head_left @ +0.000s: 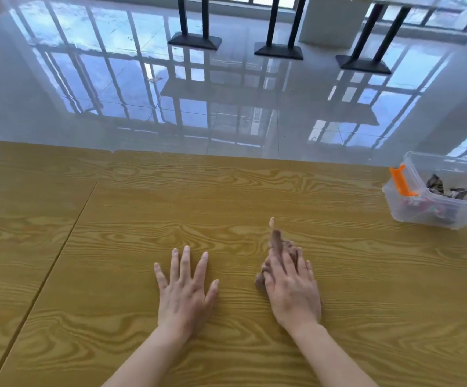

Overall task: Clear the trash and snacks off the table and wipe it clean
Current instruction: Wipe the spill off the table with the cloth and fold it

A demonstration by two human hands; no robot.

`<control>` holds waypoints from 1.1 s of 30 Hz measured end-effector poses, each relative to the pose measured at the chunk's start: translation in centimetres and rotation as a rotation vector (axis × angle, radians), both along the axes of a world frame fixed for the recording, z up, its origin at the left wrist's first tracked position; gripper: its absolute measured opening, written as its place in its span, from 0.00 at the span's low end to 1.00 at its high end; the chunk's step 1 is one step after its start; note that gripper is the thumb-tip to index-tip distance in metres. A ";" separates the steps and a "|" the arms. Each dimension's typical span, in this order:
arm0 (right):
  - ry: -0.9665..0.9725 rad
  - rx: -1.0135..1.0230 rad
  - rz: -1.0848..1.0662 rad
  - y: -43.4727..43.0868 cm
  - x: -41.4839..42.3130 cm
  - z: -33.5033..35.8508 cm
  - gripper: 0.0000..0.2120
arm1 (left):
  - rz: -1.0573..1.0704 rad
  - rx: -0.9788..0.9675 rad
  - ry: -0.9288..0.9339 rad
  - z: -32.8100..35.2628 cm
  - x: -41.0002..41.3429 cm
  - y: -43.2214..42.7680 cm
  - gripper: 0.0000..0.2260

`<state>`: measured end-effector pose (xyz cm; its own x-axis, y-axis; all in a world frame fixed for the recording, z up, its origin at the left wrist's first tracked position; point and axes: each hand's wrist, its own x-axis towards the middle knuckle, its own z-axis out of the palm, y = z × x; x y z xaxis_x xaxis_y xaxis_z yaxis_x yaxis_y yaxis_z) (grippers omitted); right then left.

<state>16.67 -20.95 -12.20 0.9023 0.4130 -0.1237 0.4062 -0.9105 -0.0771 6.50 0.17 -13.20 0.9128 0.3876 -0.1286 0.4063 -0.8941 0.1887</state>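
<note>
On my feed the fingers [185, 259] of the left hand [184, 293] lie straight and fanned wide, flat against the worktop [254, 191] just left of lower centre, and they hold nothing. The right hand [293, 294] sits just beside it, lower centre-right, its fingers [285, 265] stretched out close together and pressing down on a brown cloth [278, 241]. They lie over the cloth rather than curling round it, though I cannot see the thumb well enough to say where it rests. The cloth is bunched under the palm. A dark edge shows at the hand's left side, and a narrow strip pokes out past the fingertips toward the top of the frame, ending in a small pale tip. The worktop is yellow wood-grain laminate, with a dark seam running diagonally through the lower left. At the right edge of the frame, well apart from both hands, stands a clear plastic bin [422, 212] with an orange latch [401, 182], and crumpled wrappers [438, 186] lie inside it. Beyond the worktop's far edge, a glossy floor [226, 113] mirrors window frames. Black table bases [195, 41] stand along the top of the frame.
</note>
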 end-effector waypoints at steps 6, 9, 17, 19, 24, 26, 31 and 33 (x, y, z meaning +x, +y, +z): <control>-0.007 0.053 0.508 -2.3 -2.4 0.3 0.25 | 0.055 -0.041 -0.077 0.1 0.3 -2.0 0.31; 0.019 0.096 0.575 -5.3 -0.9 0.7 0.32 | 0.096 -0.121 -0.102 0.8 0.4 -2.4 0.33; 0.060 0.188 0.203 -10.3 -1.5 1.7 0.44 | -0.292 -0.258 -0.129 2.0 1.5 -9.8 0.40; 0.045 0.189 0.223 -10.5 -1.3 1.8 0.41 | -0.370 -0.227 -0.051 1.8 1.9 -10.8 0.47; 0.065 0.158 0.294 -11.3 -0.4 2.5 0.40 | -0.396 -0.159 0.000 1.8 2.3 -11.6 0.53; 0.090 0.159 0.320 -11.7 -0.3 2.5 0.39 | -0.387 -0.147 -0.002 1.9 2.3 -11.9 0.53; 0.090 0.186 0.335 -11.9 -0.5 2.9 0.36 | -0.383 -0.153 0.026 2.6 2.3 -12.7 0.46; 0.074 0.203 0.324 -11.7 -0.8 3.0 0.35 | -0.380 -0.136 -0.003 2.9 2.0 -13.2 0.42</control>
